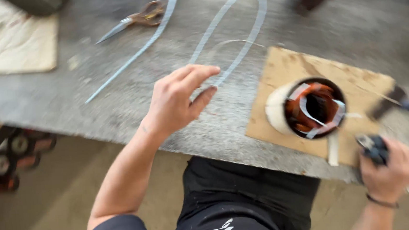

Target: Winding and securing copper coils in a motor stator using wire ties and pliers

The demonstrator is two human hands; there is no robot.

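A: Head view, left hand position?

B: The left hand [177, 100] hovers over the grey surface [117, 102]. Its fingers [197, 73] are extended and narrowly spread, thumb just below the index finger, holding nothing. The fingertips are near the lower end of a looped pale strip [251, 25] lying flat on the surface.

A: Right hand?

B: The right hand [390, 167] is at the surface's near edge, fingers curled tight around a small dark tool [372, 147]; motion blur hides its exact type.

A: Workpiece location?

B: A round motor stator [309, 106] with orange windings and pale insulation strips stands on a wooden board [297, 65], between the two hands and nearer the right one.

A: Other items?

B: Scissors [133, 20] with orange handles lie at the far side, beside a second long strip [137, 50]. A beige sheet [7, 42] occupies the far left corner.
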